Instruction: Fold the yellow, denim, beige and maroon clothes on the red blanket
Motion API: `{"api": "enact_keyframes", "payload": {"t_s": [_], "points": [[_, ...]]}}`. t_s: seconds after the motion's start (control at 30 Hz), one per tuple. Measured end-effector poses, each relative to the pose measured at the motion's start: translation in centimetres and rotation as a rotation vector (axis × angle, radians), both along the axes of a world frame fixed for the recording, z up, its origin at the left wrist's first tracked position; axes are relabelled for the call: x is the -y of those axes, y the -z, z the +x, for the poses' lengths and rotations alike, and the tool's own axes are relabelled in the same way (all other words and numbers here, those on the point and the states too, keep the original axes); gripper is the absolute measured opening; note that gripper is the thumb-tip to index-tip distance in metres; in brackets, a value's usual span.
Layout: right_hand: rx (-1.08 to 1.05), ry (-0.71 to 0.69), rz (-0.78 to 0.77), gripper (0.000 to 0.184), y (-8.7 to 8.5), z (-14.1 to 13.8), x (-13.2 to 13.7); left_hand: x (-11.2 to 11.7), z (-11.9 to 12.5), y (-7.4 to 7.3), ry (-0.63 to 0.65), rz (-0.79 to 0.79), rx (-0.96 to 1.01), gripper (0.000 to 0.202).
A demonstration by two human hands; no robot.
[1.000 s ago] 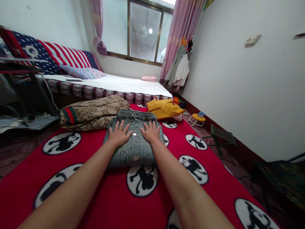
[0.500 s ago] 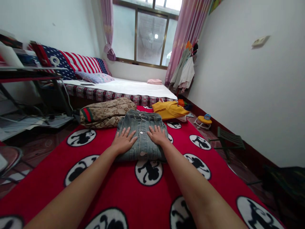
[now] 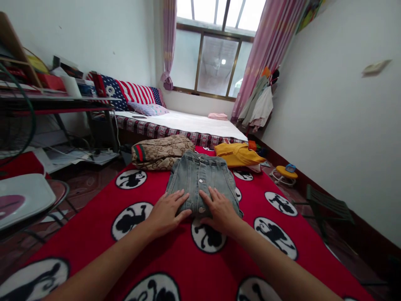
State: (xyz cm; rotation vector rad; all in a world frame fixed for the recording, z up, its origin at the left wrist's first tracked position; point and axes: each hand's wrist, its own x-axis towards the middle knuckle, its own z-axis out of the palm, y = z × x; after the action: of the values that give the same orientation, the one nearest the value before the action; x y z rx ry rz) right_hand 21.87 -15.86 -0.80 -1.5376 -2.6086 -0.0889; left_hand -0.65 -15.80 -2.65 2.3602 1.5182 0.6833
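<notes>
Fingers (image 3: 181,195) of both hands (image 3: 164,212) apart on folded denim garment (image 3: 214,175), near edge partly hidden

Matt denim garment (image 3: 216,177), fleecy blanket (image 3: 206,271)
Metallic-looking buttons (image 3: 201,181) shine; the white seat (image 3: 34,188) looks smooth and glossy.

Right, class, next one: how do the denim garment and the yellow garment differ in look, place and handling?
Colour: the denim garment is faded blue-grey, while the yellow garment is bright yellow.
Place: the denim garment lies nearer the person; the yellow garment lies farther back, to the right.
Handling: the left hand and right hand touch the denim garment, but neither touches the yellow garment.
Shared: both are on the red blanket.
</notes>
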Motion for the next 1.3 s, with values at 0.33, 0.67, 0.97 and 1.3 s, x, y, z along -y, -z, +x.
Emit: {"api": "enact_keyframes", "payload": {"t_s": [0.33,0.67,0.97,1.3], "points": [[0.114,0.023,0.0,0.055,-1.5,-1.5,-1.7,-8.7,-3.9,0.7,-0.643,0.208,0.728,0.052],[-0.415,0.0,0.105,0.031,-10.6,1.4,-6.0,-9.3,-4.9,3.7,-0.698,0.224,0.883,0.043],[-0.882,0.249,0.06,0.019,-22.3,3.5,-15.4,-9.0,-4.3,3.4,-0.652,0.13,0.778,0.045],[-0.666,0.621,0.315,0.038,-25.8,15.0,-28.8,-9.7,-4.9,5.3,-0.661,0.073,0.666,0.048]]}}
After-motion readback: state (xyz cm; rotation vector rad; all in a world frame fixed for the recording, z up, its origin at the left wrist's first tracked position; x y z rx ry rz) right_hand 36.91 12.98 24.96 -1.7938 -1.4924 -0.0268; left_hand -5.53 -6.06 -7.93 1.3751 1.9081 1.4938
